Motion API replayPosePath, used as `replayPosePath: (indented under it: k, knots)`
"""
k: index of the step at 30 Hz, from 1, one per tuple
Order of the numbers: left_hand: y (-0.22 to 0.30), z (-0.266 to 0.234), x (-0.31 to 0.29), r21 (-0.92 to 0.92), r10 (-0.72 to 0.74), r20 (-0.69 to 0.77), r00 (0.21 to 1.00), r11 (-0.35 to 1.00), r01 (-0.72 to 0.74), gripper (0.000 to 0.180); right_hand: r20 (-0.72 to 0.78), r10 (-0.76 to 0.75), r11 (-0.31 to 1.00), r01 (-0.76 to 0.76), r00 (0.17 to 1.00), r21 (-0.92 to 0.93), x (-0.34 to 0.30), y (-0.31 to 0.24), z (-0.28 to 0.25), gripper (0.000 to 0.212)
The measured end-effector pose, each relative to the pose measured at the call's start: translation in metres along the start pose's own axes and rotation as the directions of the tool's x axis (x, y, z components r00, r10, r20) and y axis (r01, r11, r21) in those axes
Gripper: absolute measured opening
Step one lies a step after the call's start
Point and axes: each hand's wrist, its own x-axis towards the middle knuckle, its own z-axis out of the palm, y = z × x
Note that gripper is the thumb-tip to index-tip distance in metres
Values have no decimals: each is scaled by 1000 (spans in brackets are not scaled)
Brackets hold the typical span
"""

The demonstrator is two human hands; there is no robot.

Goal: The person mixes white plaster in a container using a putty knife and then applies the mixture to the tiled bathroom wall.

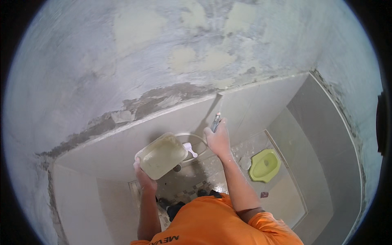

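My left hand (141,175) grips a pale, shallow rectangular tub (162,157) by its left edge. A thin coat of whitish paste appears to line the inside of the tub. In my right hand (217,141) is a putty knife (216,121), with my fingers closed round its handle. Its blade points up at the rough plastered wall (228,49), close to the top edge of the wall tiles (253,98); I cannot tell whether it touches. Whitish dust or paste coats the fingers of both hands.
A yellow-green squat toilet (256,173) is set in the floor at the right. A light hose (200,136) loops beside a white plastic dipper-like thing (190,150). Tiled walls with a ragged plaster border (134,106) stand ahead and on both sides. A small dark reddish thing (264,194) lies nearby.
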Motion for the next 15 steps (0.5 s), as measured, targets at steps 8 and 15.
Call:
replayPosePath:
  k: [8,15]
  knots:
    - [36,-97,-20,39,136,-216,967,991,-130,59,-24,-70,998,70,997,5,20,-40,91,54]
    - [53,-105,-25,-34,155,-345,926,984,-177,58,54,-490,861,493,870,-128,0,-29,192,41]
